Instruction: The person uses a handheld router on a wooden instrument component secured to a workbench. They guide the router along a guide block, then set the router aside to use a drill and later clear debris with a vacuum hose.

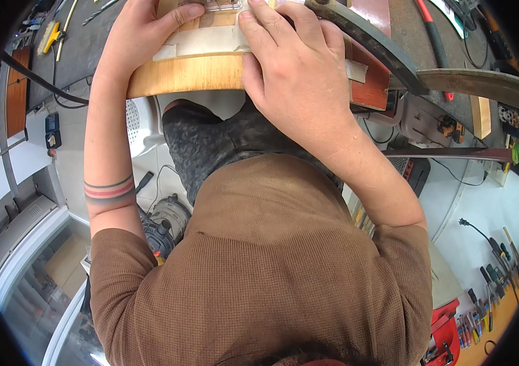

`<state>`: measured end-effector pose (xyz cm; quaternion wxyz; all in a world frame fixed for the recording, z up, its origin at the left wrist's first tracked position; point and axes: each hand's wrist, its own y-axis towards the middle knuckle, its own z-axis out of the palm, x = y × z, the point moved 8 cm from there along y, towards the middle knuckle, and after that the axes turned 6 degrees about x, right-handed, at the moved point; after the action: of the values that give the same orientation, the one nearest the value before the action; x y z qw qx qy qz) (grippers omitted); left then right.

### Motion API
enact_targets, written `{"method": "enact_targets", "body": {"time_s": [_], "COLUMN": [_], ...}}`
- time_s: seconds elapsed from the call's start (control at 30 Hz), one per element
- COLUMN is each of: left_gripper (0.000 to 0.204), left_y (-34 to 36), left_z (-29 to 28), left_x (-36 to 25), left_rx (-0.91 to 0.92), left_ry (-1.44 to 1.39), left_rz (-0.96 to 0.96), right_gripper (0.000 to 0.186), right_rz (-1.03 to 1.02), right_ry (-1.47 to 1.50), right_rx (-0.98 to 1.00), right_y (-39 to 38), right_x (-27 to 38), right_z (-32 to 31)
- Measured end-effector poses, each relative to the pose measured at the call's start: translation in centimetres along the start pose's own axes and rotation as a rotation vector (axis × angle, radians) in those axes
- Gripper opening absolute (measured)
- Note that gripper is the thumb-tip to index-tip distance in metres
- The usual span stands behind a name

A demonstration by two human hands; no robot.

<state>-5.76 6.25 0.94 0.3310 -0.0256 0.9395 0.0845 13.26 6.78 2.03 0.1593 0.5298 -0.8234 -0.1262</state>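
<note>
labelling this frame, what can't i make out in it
- Head: left hand, fingers cut off by top edge
- Head: clear plastic piece, far end cut off by top edge
- Head: wooden board, part hidden by right hand
- Head: tools at lower right, too small to identify

Desk (79, 47): dark grey top, worn-looking, showing on both sides of the work. Left part carries a twist drill bit (100, 12), a yellow-handled brush (53, 36) and a thin pale stick (68, 27) near it. Thick black cable (46, 80) runs across the left edge. Right part: a tool with a red-and-black handle (431, 33), lying lengthwise. Pale curved wooden piece (186, 74) sits at the near edge, front rim facing the wearer; its underside contact is hidden.
</note>
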Motion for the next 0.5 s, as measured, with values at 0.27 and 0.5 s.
{"method": "enact_targets", "body": {"time_s": [0.27,0.5], "left_gripper": [0.079,0.079], "left_y": [0.5,0.9], "left_z": [0.0,0.1], "left_x": [0.3,0.5], "left_rx": [-0.008,-0.039], "left_ry": [0.024,-0.004], "left_rz": [0.049,0.185], "right_gripper": [0.051,0.052], "right_rz": [-0.002,-0.141], "right_ry": [-0.042,-0.349], "right_rx": [0.002,-0.429], "right_y": [0.1,-1.1], "right_x": [0.0,-0.2], "right_z": [0.3,2.6]}}
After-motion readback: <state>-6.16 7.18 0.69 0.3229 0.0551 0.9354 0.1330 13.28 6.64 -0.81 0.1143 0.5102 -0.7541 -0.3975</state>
